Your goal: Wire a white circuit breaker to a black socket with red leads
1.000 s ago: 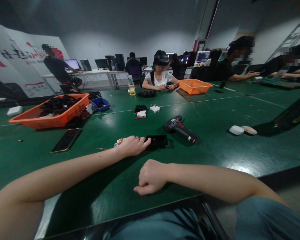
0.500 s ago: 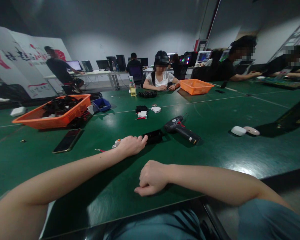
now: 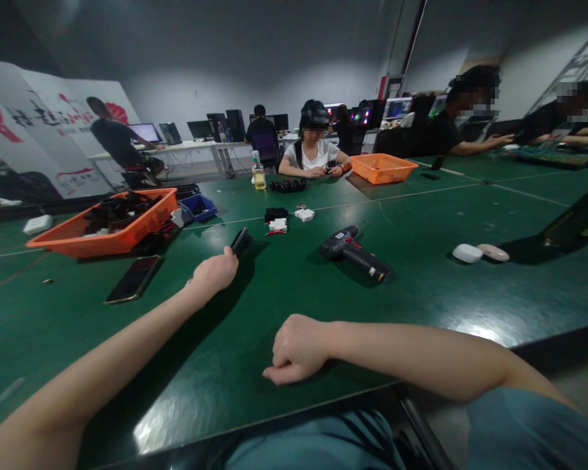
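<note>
My left hand [image 3: 216, 271] is raised over the green table [image 3: 294, 261], its fingers closed on a dark block-like black part [image 3: 242, 242] that sticks up beyond the fingertips. A speck of red shows beside the left wrist; what it belongs to is hidden. My right hand [image 3: 300, 349] rests near the table's front edge in a loose fist, with no object showing in it. To the right of the black part lies a cordless drill [image 3: 355, 253]. Farther back sit a white part with red ends [image 3: 277, 226], a black piece [image 3: 276, 213] and another white part [image 3: 304, 215].
On the left are an orange basket [image 3: 95, 243] of dark parts, a blue bin [image 3: 199, 206] and a phone [image 3: 133, 279]. Across the table sits a person [image 3: 314, 153] near a bottle [image 3: 259, 172] and another orange basket [image 3: 383, 169]. A white case [image 3: 467, 253] lies right.
My left hand has lifted the black part off the table beside the drill and carried it left and away from me. My right hand has stayed in place.
</note>
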{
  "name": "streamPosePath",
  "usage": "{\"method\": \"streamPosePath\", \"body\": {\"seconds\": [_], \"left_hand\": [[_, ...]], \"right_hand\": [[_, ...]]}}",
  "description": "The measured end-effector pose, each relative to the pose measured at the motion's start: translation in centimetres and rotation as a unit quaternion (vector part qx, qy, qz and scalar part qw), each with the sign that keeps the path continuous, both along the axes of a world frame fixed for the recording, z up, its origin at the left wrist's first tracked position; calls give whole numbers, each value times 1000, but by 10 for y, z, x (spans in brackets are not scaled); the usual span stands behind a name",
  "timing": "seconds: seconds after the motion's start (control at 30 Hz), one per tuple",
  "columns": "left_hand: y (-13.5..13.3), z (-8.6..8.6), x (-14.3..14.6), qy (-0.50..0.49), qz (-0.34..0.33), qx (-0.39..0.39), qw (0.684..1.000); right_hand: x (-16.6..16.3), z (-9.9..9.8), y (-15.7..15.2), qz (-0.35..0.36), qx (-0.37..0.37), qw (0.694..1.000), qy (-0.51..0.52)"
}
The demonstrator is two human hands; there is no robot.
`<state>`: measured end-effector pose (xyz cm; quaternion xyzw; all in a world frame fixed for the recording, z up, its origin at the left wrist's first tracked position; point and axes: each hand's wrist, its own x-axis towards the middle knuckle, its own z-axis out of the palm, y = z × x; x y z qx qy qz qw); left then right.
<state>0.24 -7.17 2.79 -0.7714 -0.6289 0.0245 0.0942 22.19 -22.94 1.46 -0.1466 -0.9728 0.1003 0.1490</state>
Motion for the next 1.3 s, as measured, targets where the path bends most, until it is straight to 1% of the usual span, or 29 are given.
{"method": "streamPosePath", "body": {"seconds": [0.17,0.3,0.5,0.57,0.73,0.87,1.13,1.3], "left_hand": [[10,3,-37,-27,56,-15,998],[11,2,-51,-52,72,-4,996],[9,-6,-56,-56,70,54,995],[11,-9,-58,-66,76,63,993],[17,-9,-66,-103,96,33,990],[20,-8,-70,-121,115,26,986],[17,-2,-72,-109,143,24,983],[18,-3,-72,-112,156,34,981]], "right_hand": [[-1,1,1,1,1,1000,-5],[-1,1,1,5,0,1000,-10],[-2,-2,0,4,17,1000,-9],[-2,-2,0,6,16,1000,-7],[-2,0,0,12,8,1000,-8],[-1,0,0,16,5,1000,-5],[-2,-1,1,13,10,1000,-11],[-2,-3,1,13,16,1000,-14]]}}
